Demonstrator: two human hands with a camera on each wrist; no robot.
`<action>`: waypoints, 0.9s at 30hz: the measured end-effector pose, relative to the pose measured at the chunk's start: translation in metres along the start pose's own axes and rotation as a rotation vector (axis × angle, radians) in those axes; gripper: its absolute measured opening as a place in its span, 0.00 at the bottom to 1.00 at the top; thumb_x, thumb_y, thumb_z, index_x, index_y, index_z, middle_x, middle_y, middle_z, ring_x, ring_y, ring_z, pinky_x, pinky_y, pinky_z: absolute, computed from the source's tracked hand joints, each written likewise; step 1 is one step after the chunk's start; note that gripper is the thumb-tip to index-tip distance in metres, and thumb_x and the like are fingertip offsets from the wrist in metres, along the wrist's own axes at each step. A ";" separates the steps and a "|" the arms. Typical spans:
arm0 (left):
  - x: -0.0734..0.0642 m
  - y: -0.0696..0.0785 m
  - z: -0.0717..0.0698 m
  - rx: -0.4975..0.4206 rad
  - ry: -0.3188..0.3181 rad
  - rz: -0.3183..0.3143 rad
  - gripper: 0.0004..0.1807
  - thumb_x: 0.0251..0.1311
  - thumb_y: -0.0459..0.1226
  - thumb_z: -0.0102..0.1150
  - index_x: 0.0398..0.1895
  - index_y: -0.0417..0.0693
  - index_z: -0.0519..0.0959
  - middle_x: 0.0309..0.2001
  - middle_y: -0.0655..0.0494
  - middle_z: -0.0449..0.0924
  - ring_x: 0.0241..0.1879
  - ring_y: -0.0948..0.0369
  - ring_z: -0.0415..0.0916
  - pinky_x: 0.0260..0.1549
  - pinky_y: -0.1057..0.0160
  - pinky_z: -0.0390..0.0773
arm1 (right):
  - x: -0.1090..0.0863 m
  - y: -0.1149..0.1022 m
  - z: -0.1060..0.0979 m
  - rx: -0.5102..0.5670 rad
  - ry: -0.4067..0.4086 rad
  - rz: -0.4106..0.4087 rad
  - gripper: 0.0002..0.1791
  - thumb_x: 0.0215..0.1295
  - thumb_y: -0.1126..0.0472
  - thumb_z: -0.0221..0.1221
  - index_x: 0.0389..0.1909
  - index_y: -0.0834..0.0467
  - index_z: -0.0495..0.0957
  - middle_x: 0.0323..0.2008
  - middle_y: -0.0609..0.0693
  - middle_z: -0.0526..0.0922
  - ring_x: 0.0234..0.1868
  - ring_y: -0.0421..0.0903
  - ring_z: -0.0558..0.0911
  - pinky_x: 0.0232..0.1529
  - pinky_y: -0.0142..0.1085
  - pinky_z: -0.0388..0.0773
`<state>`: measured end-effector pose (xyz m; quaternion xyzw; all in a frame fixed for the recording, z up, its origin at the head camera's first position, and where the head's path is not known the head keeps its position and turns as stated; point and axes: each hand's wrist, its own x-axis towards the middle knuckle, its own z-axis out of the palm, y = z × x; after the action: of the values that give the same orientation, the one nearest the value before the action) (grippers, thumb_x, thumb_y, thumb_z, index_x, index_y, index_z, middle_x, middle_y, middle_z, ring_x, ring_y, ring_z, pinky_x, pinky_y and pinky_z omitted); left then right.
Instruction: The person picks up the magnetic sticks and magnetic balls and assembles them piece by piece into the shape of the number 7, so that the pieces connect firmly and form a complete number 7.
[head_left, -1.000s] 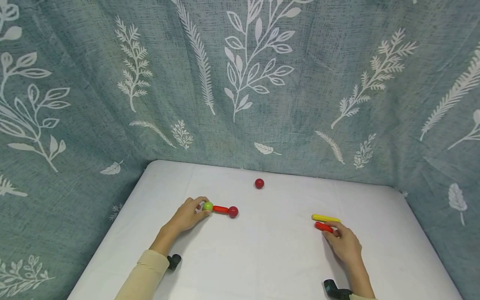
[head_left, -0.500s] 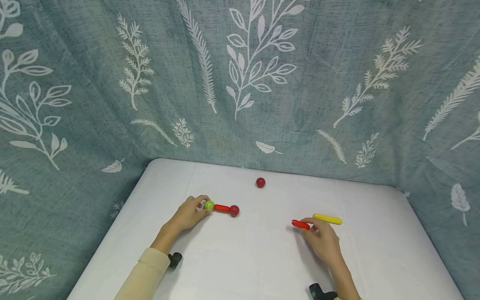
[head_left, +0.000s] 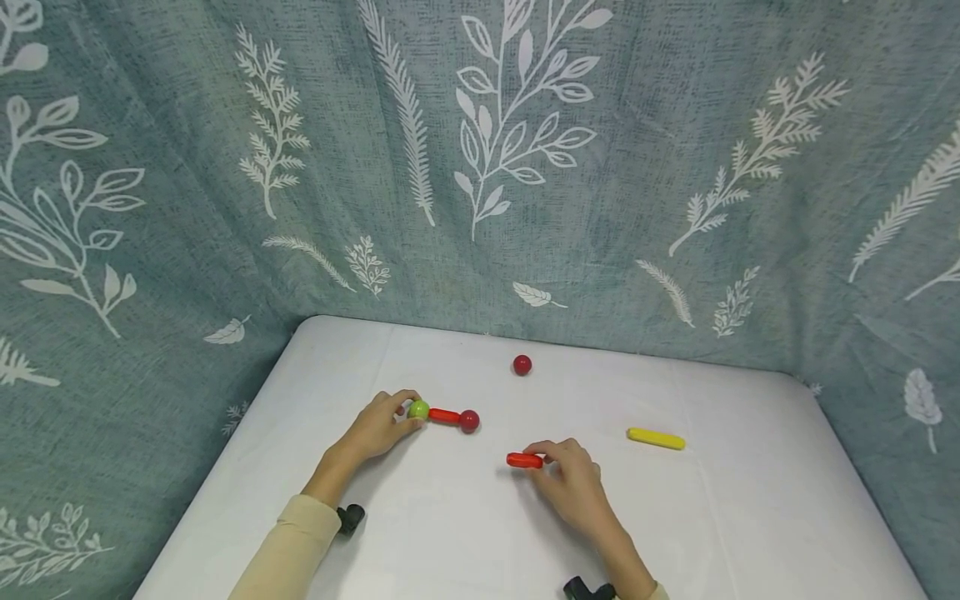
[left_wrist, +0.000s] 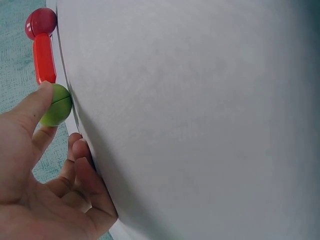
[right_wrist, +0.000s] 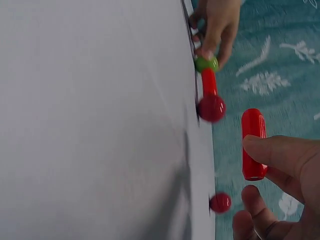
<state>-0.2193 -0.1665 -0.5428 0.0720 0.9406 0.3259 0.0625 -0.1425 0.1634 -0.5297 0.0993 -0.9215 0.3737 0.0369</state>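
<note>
Your right fingers [right_wrist: 275, 151] carried their pinched glossy red rod [right_wrist: 253, 124] left. Steady the glossy green ball [left_wrist: 61, 108] your left fingers [left_wrist: 36, 104] pinch.

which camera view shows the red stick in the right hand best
The right wrist view: the red stick looks largest there, both ends showing, though the right hand covers part of its middle. The head view shows it much smaller. The left wrist view lacks it, showing the other red stick instead.
</note>
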 end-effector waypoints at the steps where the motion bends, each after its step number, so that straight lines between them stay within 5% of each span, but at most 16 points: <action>1: 0.000 0.000 0.000 0.000 0.000 0.000 0.20 0.64 0.46 0.67 0.58 0.59 0.77 0.42 0.50 0.73 0.35 0.56 0.71 0.31 0.56 0.72 | 0.000 -0.004 0.005 0.006 -0.007 -0.017 0.15 0.57 0.63 0.72 0.43 0.43 0.85 0.33 0.43 0.75 0.35 0.44 0.71 0.36 0.43 0.61; 27: 0.000 -0.001 0.000 0.006 0.007 0.007 0.18 0.64 0.46 0.67 0.56 0.61 0.77 0.43 0.49 0.74 0.37 0.55 0.72 0.32 0.55 0.73 | 0.005 -0.079 0.098 0.042 -0.264 -0.237 0.12 0.57 0.57 0.71 0.42 0.40 0.85 0.33 0.39 0.72 0.35 0.35 0.68 0.38 0.37 0.60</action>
<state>-0.2194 -0.1673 -0.5438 0.0744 0.9415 0.3236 0.0578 -0.1298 0.0393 -0.5452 0.2560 -0.8921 0.3698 -0.0426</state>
